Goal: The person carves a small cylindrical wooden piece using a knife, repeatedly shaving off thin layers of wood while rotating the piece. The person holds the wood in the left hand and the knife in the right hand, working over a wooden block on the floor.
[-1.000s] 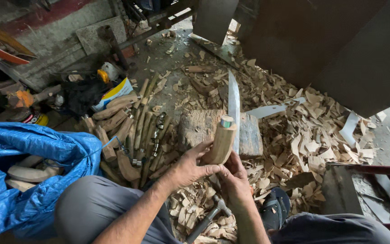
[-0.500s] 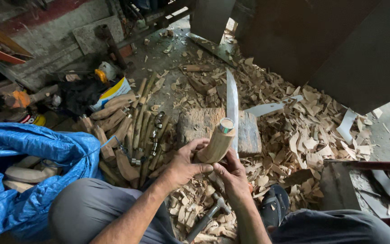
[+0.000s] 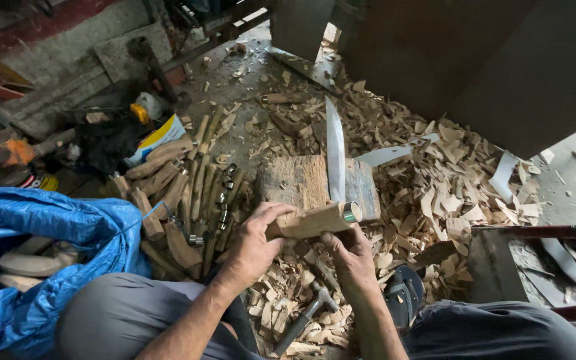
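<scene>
My left hand [image 3: 253, 245] grips a rough wooden handle [image 3: 307, 221], held almost level, with a shiny metal ferrule [image 3: 351, 212] on its right end. A long bare knife blade [image 3: 335, 153] rises from just behind the ferrule and points away from me. My right hand [image 3: 352, 261] sits under the handle's ferrule end with its fingers curled at the blade's lower end, which the handle hides. Both are held over a worn wooden chopping block [image 3: 293, 179].
Wood chips [image 3: 435, 193] cover the floor. A row of unfinished handles [image 3: 181, 193] lies to the left, next to a blue plastic bag [image 3: 41, 233]. A hammer [image 3: 305, 321] lies between my knees. Another blade [image 3: 388, 155] lies beyond the block, and a sandal [image 3: 405, 290] is on the right.
The wooden handle has tipped from nearly upright to almost level, its ferrule end now pointing right. The blade and both hands stay over the block.
</scene>
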